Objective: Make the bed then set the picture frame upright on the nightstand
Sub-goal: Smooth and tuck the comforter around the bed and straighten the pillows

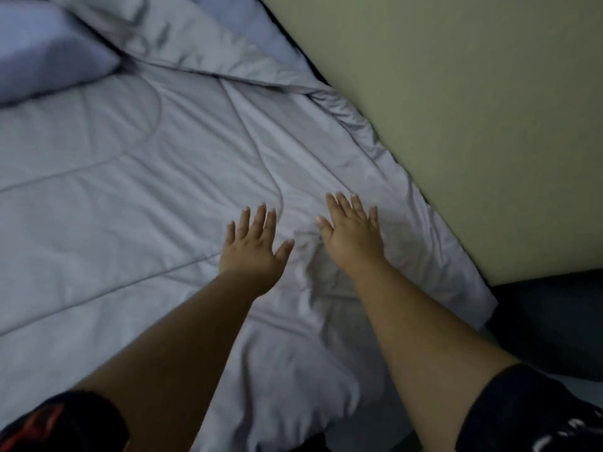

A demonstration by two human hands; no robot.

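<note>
One bed fills most of the view, covered by one grey quilt [137, 190] with stitched lines. Its long axis runs from the lower edge of the picture up toward the pillow end at the top left, alongside the one pale wall [473, 109] on the right. One pillow [49, 47] lies at the top left corner, resting on the quilt. Just beside the pillow, toward the wall, a band of the quilt is folded back on itself, and its wall-side edge is bunched into small wrinkles.

Two bare hands lie flat on the quilt, near the wall side and well apart from the pillow. The left hand [253, 249] has its grip spread, fingers splayed and pointing toward the pillow end, pinching nothing. The right hand [354, 236], nearer the wall, is likewise spread and palm-down. Between and below them the cloth is creased. Two dark short sleeves show at the bottom corners. No picture frame or nightstand is in view.
</note>
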